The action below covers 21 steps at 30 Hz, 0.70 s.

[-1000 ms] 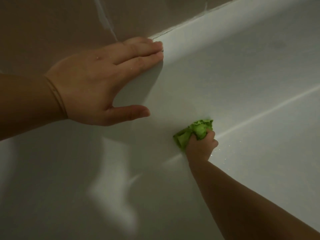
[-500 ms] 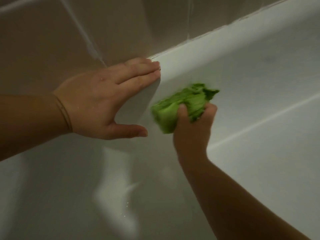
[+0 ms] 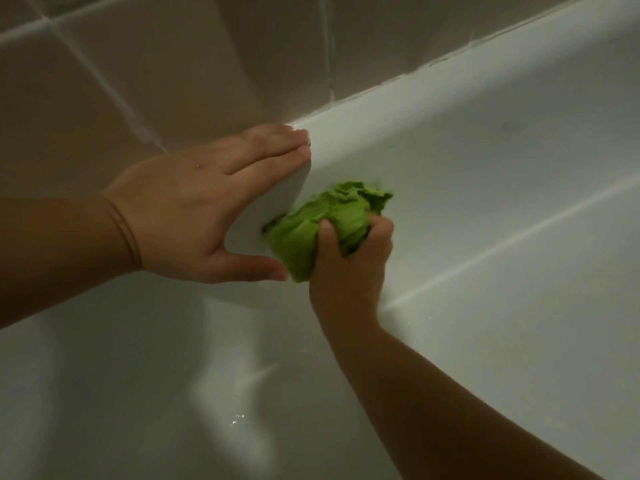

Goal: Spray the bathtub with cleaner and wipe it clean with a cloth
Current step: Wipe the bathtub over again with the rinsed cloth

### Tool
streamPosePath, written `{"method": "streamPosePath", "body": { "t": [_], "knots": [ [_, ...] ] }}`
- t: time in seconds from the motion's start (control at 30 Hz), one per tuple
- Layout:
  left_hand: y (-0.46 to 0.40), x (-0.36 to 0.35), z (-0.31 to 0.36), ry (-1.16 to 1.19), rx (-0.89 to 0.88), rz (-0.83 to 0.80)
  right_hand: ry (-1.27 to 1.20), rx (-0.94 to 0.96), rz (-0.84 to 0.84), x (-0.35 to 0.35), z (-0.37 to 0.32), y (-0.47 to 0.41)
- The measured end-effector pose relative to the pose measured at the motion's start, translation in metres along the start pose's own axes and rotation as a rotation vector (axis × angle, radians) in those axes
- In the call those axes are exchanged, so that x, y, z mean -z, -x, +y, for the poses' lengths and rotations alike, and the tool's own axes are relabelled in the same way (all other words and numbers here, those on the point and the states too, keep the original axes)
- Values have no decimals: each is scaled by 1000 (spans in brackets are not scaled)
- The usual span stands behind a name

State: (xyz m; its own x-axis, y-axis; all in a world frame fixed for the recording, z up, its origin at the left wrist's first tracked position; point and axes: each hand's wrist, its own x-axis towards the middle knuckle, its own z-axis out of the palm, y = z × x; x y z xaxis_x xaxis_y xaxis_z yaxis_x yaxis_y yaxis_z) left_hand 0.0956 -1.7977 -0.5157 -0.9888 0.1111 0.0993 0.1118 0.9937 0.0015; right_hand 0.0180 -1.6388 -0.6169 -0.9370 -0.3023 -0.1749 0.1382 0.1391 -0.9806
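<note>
Cloth (image 3: 322, 226) rose; right hand (image 3: 349, 268) seemingly presses it against bathtub (image 3: 485, 188).

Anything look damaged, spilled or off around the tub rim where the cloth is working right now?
The sealant line between the white bathtub rim and beige wall tiles looks ragged and dark in spots. Otherwise nothing stands out; the right hand grips the crumpled green cloth.

Head view, close, looking down into bathtub (image 3: 485, 209) corner.

beige wall tiles (image 3: 173, 57) — pale grout
</note>
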Motion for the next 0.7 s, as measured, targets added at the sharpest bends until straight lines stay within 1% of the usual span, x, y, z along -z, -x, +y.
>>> {"method": "streamPosePath", "body": {
  "t": [0.1, 0.13, 0.2, 0.23, 0.3, 0.33, 0.4, 0.43, 0.47, 0.57, 0.6, 0.63, 0.7],
  "knots": [
    [-16, -2, 4, 7, 10, 14, -31, 118, 192, 18, -21, -45],
    [-21, -2, 5, 9, 18, 17, -62, 146, 232, 27, -25, -62],
    [-28, -3, 6, 0, 35, 15, -105, 154, 247, 39, -20, -86],
    [-30, -3, 6, -5, 37, 10, -73, 123, 248, 41, -11, -88],
    [-34, -4, 8, -13, 32, 5, 40, 45, 213, 36, 10, -72],
    [-36, -4, 8, -19, 28, 6, 82, 25, 152, 30, 19, -57],
    [-40, -4, 8, -31, 16, 8, 72, 14, -1, 19, 24, -29],
    [-42, -4, 8, -31, 10, 4, 38, 20, -31, 18, 18, -23],
    [-44, -4, 8, -29, 7, 0, 12, 29, -2, 20, 11, -29],
    [-46, -5, 8, -39, 14, 4, 5, 62, 233, 36, -2, -79],
    [-47, -5, 8, -42, 20, 5, -15, 51, 275, 43, 0, -95],
    [-48, -5, 9, -43, 24, 6, -28, 38, 289, 46, 7, -103],
    [-52, -6, 9, -40, 21, 13, 37, -21, 254, 44, 30, -95]
  ]
}}
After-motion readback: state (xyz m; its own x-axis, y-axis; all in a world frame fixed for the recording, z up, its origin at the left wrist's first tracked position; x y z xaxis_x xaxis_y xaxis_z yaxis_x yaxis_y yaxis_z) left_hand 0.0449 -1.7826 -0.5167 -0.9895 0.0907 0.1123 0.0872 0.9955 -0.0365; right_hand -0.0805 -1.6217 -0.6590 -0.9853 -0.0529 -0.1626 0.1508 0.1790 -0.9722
